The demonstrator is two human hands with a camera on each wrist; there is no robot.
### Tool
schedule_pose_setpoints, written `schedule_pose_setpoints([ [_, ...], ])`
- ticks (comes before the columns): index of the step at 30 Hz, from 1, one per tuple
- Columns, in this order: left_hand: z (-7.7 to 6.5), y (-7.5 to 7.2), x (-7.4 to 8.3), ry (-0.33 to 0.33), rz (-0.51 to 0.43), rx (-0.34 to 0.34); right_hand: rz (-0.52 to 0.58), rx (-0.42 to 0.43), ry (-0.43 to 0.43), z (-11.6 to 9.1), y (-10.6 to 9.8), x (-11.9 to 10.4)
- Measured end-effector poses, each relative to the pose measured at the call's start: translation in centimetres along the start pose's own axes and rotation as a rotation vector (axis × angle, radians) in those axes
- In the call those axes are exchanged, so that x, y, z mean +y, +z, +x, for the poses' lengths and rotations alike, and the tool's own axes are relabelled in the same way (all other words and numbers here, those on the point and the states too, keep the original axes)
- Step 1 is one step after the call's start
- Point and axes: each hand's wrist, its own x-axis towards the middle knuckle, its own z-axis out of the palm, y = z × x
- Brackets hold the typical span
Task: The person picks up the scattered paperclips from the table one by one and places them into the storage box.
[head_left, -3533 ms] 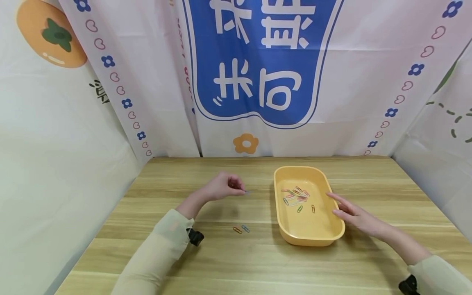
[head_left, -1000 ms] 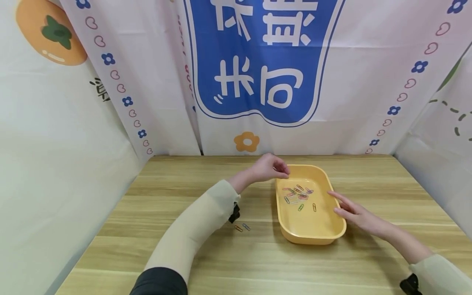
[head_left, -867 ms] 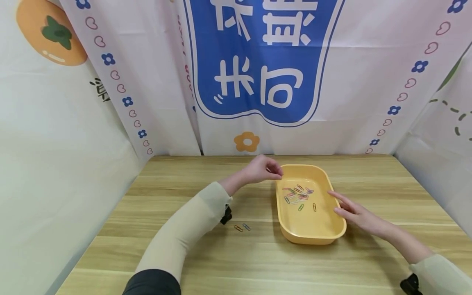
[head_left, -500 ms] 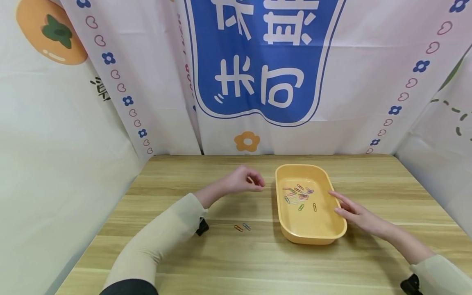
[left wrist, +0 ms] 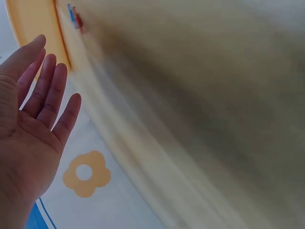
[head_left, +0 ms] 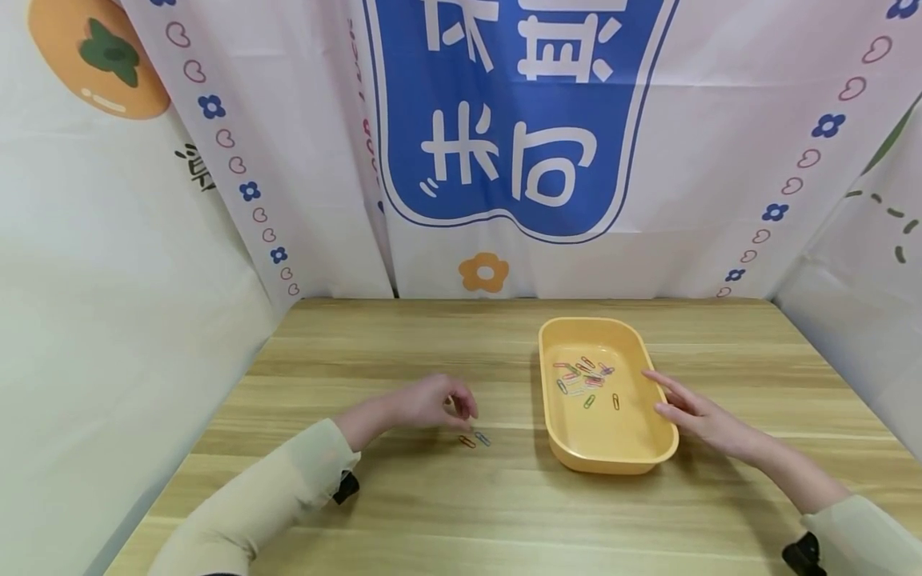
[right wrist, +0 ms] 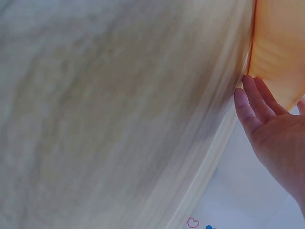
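Note:
My left hand (head_left: 432,402) is low over the wooden table, its fingertips right by two loose paper clips. One clip is orange-red (head_left: 467,442), the other blue (head_left: 483,439). In the left wrist view that hand (left wrist: 31,138) has loosely extended fingers and holds nothing. Farther right stands a yellow plastic tray (head_left: 598,436) with rounded corners. Several coloured paper clips (head_left: 592,380) lie scattered on its floor, mostly toward the back. My right hand (head_left: 709,416) rests against the tray's right side, thumb and index finger at the rim. Its straight fingers touch the outer wall in the right wrist view.
The wooden table (head_left: 403,512) meets a white printed curtain (head_left: 691,184) along its back edge. White cloth hangs on the left and right sides too. Each sleeve carries a black wrist camera (head_left: 346,487).
My left hand, pinching a clip earlier, went over the tray's left rim, then came back left and down to the two loose clips with nothing held. My right hand stayed at the tray.

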Motion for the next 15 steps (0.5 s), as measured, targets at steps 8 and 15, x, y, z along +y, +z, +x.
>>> schedule_pose_setpoints([
  [8, -1.0, 1.0, -0.7, -0.078, -0.037, -0.033, 0.001, 0.003, -0.002, 0.0, 0.0, 0.1],
  [15, -0.7, 1.5, -1.1, -0.077, 0.042, -0.037, 0.016, 0.0, -0.011, 0.0, -0.1, 0.2],
])
